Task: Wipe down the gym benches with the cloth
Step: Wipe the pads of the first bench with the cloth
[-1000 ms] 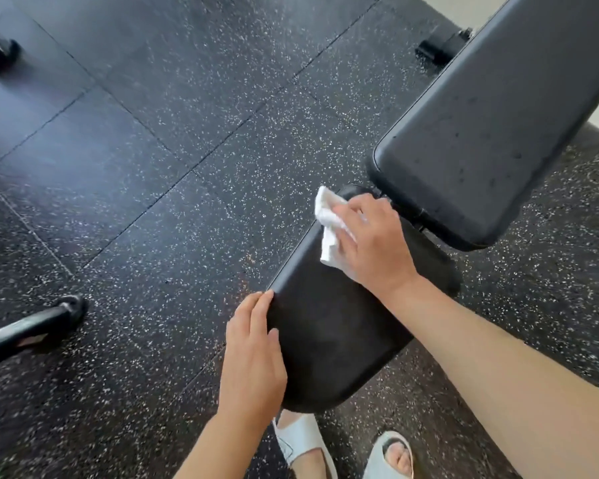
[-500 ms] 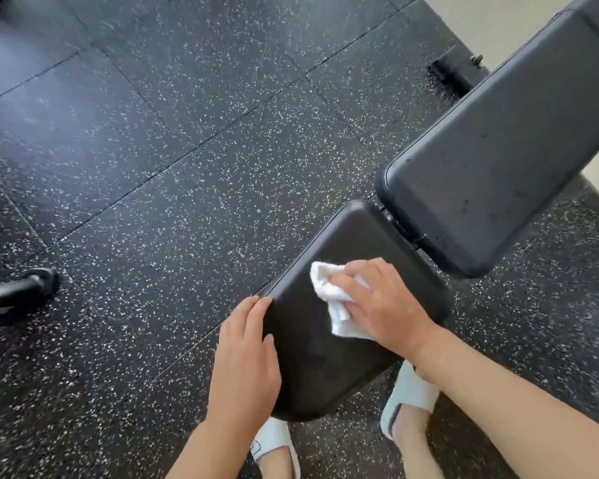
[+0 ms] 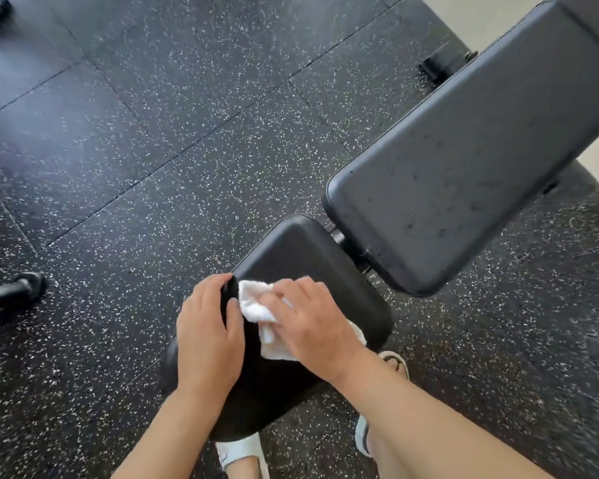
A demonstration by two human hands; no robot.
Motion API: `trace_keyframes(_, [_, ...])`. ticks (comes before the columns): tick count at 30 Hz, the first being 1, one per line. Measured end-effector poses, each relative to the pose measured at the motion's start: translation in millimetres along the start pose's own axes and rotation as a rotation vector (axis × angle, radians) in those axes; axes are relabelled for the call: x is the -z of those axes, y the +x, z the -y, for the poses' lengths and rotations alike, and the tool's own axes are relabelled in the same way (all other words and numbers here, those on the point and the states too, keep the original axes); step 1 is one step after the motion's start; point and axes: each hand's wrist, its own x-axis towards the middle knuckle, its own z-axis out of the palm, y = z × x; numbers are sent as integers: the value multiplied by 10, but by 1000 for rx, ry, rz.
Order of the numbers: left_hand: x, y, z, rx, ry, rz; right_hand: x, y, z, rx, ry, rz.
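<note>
The right hand is pressing a crumpled white cloth flat onto the black seat pad of the gym bench, with its fingers lying fairly straight and slightly spread over the fabric. The cloth is sitting near the pad's left edge, partly sticking out past the fingertips and under the wrist. The left hand is resting along that same left edge, just beside the cloth, with its fingers lying together and curling over the rim of the pad while the thumb is lying on top. Beyond the seat, the longer back pad is angling away to the upper right, dotted with small dark marks, with a narrow gap and a bit of frame showing between the two pads. Speckled black rubber floor tiles are surrounding everything. A black rounded bar end is poking in at the left edge. White sandals are showing beneath the seat pad, partly hidden by the forearms
</note>
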Motion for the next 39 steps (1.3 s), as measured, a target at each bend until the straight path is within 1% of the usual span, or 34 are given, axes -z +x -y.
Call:
trace_keyframes(4, [-251,192,-458,-29,74,-38,402,-291,-550,-42,-12,64])
trace_keyframes(8, [-538,485,-937,-3,122,-38,875,-409,-1050,-93,-73,-30])
trace_keyframes(11, [-777,732,-1235,10,185,-23,1044,-377,-1334,-118,-107,-26])
trace_keyframes(14, [-962,895,-1333,38,269,-21,913,-325,-1520,-99,-156,25])
trace_keyframes(16, [-1016,915,-1335,25,310,-76,806,-239,-1596,-44,-181,14])
trace_keyframes(18, [-1050,904,-1310,20,286,-148,719,-57,-1650,-2,-195,-4])
trace_keyframes(23, [-1084,918,-1293,25,209,-212,407,932,-1644,-46,-164,-101])
trace_keyframes(25, [-1084,915,-1283,28,184,-230,316,1340,-1626,-75,-199,-91])
trace_keyframes(27, [-1089,918,-1282,26,191,-234,300,1511,-1625,-96,-238,-73])
trace_keyframes(29, [-1093,910,-1282,14,222,-226,370,1318,-1626,-82,-218,-68])
trace_keyframes(31, [-1087,909,-1288,4,254,-229,552,851,-1628,-42,-145,-48])
trace_keyframes(33, [-1081,908,-1285,0,269,-228,774,276,-1710,18,-102,26])
trace_keyframes(35, [-1083,903,-1286,-1,283,-222,954,-134,-1819,34,-77,89])
trace_keyframes(37, [-1077,901,-1295,-8,282,-218,1008,-250,-1894,29,-50,112])
trace_keyframes(39, [-1074,899,-1287,-12,278,-220,975,-117,-1902,57,-44,104])
